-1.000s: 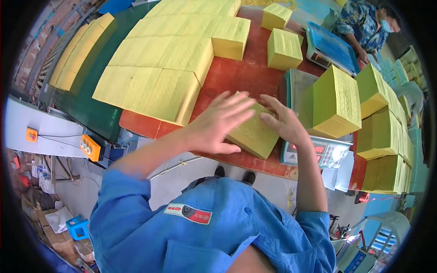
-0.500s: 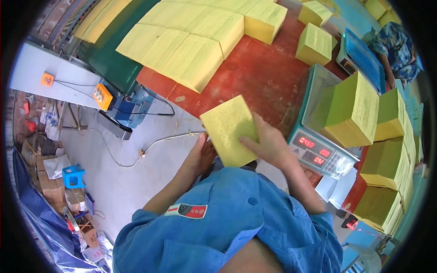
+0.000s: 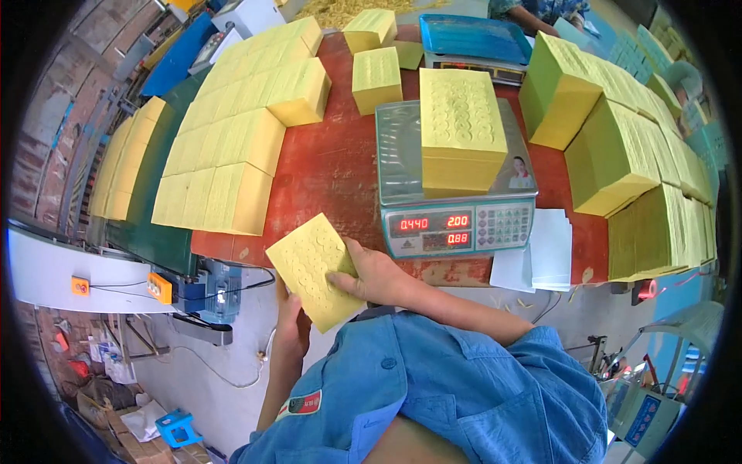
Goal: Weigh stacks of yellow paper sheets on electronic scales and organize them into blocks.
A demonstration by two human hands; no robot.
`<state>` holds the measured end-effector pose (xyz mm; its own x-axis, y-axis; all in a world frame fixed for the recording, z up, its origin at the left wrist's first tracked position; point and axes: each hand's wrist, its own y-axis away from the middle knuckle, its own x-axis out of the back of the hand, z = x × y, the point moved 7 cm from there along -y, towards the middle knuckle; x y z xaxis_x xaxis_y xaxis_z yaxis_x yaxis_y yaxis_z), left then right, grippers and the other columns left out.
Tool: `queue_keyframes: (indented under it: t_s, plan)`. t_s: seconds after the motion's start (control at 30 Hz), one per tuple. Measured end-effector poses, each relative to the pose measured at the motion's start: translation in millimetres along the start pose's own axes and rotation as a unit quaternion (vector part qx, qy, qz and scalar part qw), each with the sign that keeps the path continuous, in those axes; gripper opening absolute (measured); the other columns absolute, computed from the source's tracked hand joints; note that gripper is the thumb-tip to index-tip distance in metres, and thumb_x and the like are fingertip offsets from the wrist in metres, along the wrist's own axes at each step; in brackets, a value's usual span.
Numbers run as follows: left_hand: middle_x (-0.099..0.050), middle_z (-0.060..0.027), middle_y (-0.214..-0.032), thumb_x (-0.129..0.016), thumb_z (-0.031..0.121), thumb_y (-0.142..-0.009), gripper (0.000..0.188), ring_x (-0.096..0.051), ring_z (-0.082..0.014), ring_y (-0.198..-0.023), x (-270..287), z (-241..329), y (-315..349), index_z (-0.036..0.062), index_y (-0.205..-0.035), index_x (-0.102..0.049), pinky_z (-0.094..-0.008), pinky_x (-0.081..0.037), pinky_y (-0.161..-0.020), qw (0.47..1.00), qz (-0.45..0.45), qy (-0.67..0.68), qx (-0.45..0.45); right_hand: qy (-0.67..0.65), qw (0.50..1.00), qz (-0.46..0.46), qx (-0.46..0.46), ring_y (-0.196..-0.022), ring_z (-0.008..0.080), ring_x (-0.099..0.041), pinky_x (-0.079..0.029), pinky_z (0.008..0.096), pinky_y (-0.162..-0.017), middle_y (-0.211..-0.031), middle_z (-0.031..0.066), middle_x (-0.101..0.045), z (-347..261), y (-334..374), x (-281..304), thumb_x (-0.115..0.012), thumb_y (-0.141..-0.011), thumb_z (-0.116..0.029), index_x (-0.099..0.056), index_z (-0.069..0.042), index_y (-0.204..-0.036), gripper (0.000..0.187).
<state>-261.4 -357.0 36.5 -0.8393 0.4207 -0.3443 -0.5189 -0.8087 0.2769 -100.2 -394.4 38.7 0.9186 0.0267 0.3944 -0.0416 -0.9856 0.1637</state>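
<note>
In front of my chest, I hold a sheaf of yellow embossed paper (image 3: 305,263), tilted, its patterned face up. My right hand (image 3: 375,277) grips its right edge, thumb on the top face. My left hand (image 3: 291,319) supports it at the lower left; most of those fingers are hidden behind the paper. Ahead to the right, a digital scale (image 3: 394,197) with lit red digits bears a tall block of yellow paper (image 3: 462,116). Neither hand touches the scale.
Rows of yellow paper blocks (image 3: 232,131) cover the left of the red table (image 3: 325,182); more blocks (image 3: 610,162) line its right. White sheets (image 3: 550,251) hang at the front edge. A second scale with a blue tray (image 3: 475,39) stands at the back, near another person's arm (image 3: 533,19).
My view has swung to the right, so the table and scale sit nearer the middle. The scale's lit digits have changed. Both hands still hold the sheaf.
</note>
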Motion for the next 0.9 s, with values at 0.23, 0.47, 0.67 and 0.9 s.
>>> queue_keyframes:
  t_s: [0.23,0.47,0.67,0.9]
  plan:
    - [-0.045,-0.0147,-0.139,-0.050,0.021,-0.089,0.063,-0.047,-0.0258,-0.128,-25,42,2,0.0037,-0.146,-0.030,-0.0399,-0.039,-0.106,0.998,0.003,-0.063,-0.031,-0.045,0.995,0.066,0.051,-0.104,0.0438,-0.062,-0.049,0.0456,-0.089,-0.110,0.0349,-0.060,-32,28,56,-0.061,-0.089,-0.046,-0.038,0.012,-0.132,0.076]
    - [-0.061,-0.0119,-0.125,-0.048,0.031,-0.095,0.046,-0.059,-0.0266,-0.114,-119,139,-46,0.0016,-0.130,-0.053,-0.0410,-0.046,-0.100,0.973,-0.165,0.158,-0.041,-0.179,0.955,0.222,0.081,-0.097,0.0179,-0.063,-0.051,0.0311,-0.080,-0.114,0.0116,-0.065,-49,49,205,-0.056,-0.094,-0.049,-0.054,0.002,-0.127,0.060]
    - [-0.064,-0.0103,-0.118,-0.057,0.031,-0.093,0.041,-0.062,-0.0235,-0.105,-247,155,-145,0.0038,-0.124,-0.055,-0.0399,-0.050,-0.091,0.932,-0.336,0.130,0.042,-0.334,0.895,0.287,0.073,-0.075,0.0136,-0.061,-0.049,0.0296,-0.070,-0.099,0.0065,-0.065,-32,31,297,-0.056,-0.093,-0.044,-0.063,-0.001,-0.114,0.049]
    - [-0.064,-0.0117,-0.114,-0.062,0.035,-0.089,0.045,-0.063,-0.0249,-0.102,-299,134,-189,0.0053,-0.122,-0.057,-0.0399,-0.051,-0.089,0.941,-0.319,0.069,0.093,-0.295,0.880,0.369,0.052,-0.080,0.0124,-0.061,-0.049,0.0277,-0.073,-0.104,0.0074,-0.066,4,30,339,-0.057,-0.095,-0.030,-0.059,0.001,-0.122,0.041]
